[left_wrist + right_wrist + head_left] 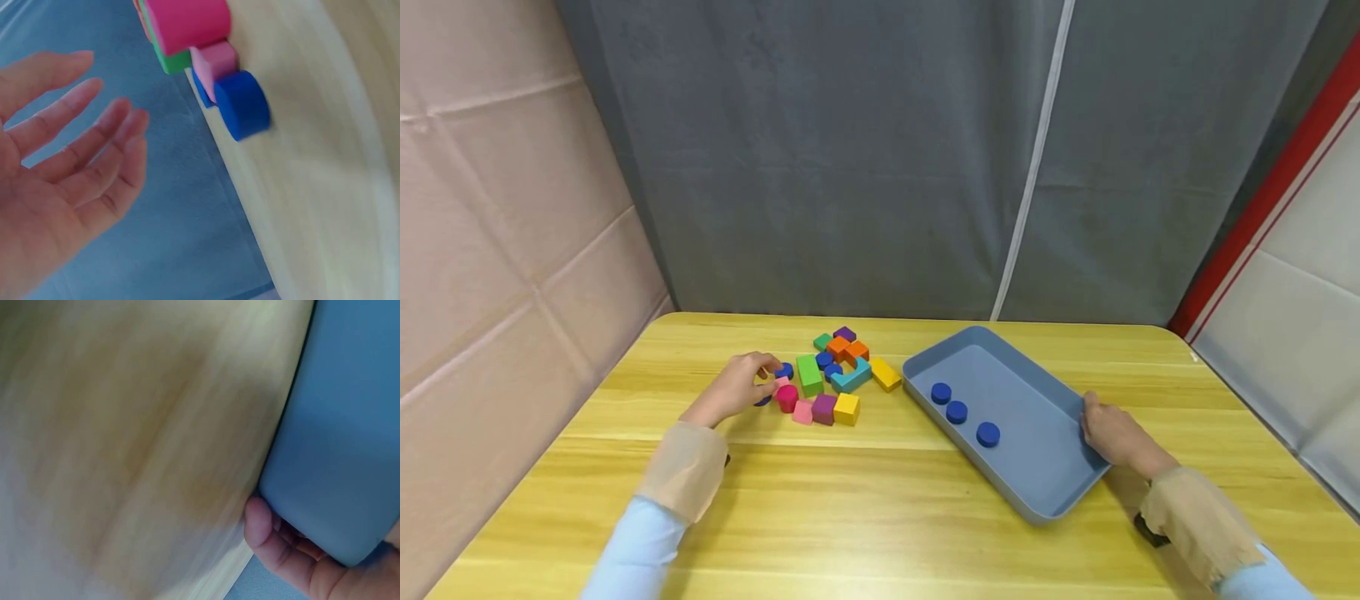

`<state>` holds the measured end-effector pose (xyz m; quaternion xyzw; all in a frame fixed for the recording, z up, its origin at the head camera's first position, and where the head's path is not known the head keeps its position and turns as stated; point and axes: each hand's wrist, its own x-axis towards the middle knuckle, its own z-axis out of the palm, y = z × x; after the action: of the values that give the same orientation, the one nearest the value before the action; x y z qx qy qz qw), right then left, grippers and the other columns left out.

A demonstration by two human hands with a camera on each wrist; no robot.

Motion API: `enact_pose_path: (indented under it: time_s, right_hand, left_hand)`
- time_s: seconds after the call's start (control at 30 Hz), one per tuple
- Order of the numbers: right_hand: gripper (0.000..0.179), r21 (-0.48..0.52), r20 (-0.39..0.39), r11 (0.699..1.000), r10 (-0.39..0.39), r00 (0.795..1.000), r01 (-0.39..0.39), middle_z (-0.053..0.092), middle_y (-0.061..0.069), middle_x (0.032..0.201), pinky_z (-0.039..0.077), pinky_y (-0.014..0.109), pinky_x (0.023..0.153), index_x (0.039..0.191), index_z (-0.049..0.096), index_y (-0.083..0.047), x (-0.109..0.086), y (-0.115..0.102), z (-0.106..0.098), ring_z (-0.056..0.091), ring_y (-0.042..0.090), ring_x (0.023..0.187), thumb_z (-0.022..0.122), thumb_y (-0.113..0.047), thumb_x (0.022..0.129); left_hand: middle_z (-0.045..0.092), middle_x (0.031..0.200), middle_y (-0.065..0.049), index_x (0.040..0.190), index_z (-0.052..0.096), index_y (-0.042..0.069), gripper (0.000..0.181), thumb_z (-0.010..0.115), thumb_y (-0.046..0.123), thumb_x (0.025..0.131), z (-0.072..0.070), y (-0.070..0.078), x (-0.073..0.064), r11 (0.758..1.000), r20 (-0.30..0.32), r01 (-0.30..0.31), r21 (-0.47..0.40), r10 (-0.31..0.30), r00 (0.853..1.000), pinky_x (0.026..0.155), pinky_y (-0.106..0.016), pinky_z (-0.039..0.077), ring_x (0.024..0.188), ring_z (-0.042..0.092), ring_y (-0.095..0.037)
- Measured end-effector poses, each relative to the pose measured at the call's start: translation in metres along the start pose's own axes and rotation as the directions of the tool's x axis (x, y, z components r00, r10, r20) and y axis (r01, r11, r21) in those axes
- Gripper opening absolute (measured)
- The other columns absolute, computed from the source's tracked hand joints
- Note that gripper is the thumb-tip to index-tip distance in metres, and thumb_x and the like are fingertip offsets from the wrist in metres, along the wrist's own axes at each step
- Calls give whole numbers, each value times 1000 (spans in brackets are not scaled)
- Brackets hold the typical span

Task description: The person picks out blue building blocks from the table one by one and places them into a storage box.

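My left hand [737, 387] hovers at the left side of a group of coloured blocks. In the left wrist view its fingers [119, 140] are loosely bent, apart from the blocks, and hold nothing. Nearest to it are a blue cylinder [244, 106], a small pink block [215, 62] and a magenta cylinder [194, 22]. Another blue cylinder [785, 372] lies just beyond the fingertips. My right hand [1116, 433] grips the right side of a blue-grey tray [1037, 371], its fingers curled at the wall. Inside the tray, three blue cylinders [957, 412] lie along the left side.
Green [809, 375], orange [856, 352], purple [823, 408] and yellow [847, 408] blocks lie close together, with a turquoise notched block [851, 377] among them. A yellow block [885, 374] sits beside the tray's left corner. A grey curtain [850, 167] hangs behind the wooden table [850, 517].
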<state>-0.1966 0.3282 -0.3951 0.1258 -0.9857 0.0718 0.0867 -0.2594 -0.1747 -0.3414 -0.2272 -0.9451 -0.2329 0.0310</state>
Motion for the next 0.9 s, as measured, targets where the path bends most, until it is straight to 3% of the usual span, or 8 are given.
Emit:
enact_pose_path:
  time_s: [0.17, 0.37, 0.5, 0.67, 0.9]
  right_hand:
    - [10, 6, 23, 1000, 17, 1000, -17, 42, 9, 56, 37, 31, 42, 83, 35, 6, 1, 0, 0, 45, 20, 47, 44, 2, 85]
    - [10, 3, 26, 1000, 29, 999, -29, 43, 9, 56, 38, 31, 42, 83, 35, 6, 1, 0, 0, 45, 20, 48, 43, 2, 86]
    - [10, 3, 21, 1000, 23, 1000, -23, 43, 10, 56, 38, 32, 42, 82, 35, 6, 1, 0, 1, 46, 21, 48, 43, 2, 86]
    - [10, 9, 24, 1000, 14, 1000, -14, 43, 9, 56, 38, 32, 42, 82, 35, 6, 1, 0, 0, 46, 20, 48, 43, 2, 86]
    - [10, 13, 21, 1000, 4, 1000, -5, 42, 9, 56, 37, 31, 41, 82, 35, 6, 1, 2, 0, 45, 20, 47, 43, 2, 85]
  left_hand:
    - [55, 109, -27, 111, 53, -10, 36, 63, 6, 80, 2, -8, -4, 997, 44, 70, 26, -72, 996, 81, -46, 45, 94, 53, -39]
    - [42, 125, -31, 129, 35, -7, 59, 64, 7, 80, 7, -16, -7, 983, 136, 178, 42, -183, 974, 94, -53, 33, 114, 41, -45]
    - [39, 129, -31, 131, 33, -8, 62, 64, 5, 79, 9, -19, -9, 981, 177, 188, 40, -193, 965, 96, -55, 29, 117, 36, -46]
    - [45, 122, -31, 127, 41, -7, 53, 62, 3, 79, 12, -18, -12, 979, 213, 195, 60, -203, 956, 94, -55, 31, 114, 40, -45]
    - [52, 115, -29, 120, 47, -9, 46, 61, 1, 78, 16, -16, -13, 980, 189, 177, 94, -192, 963, 93, -52, 35, 107, 47, -41]
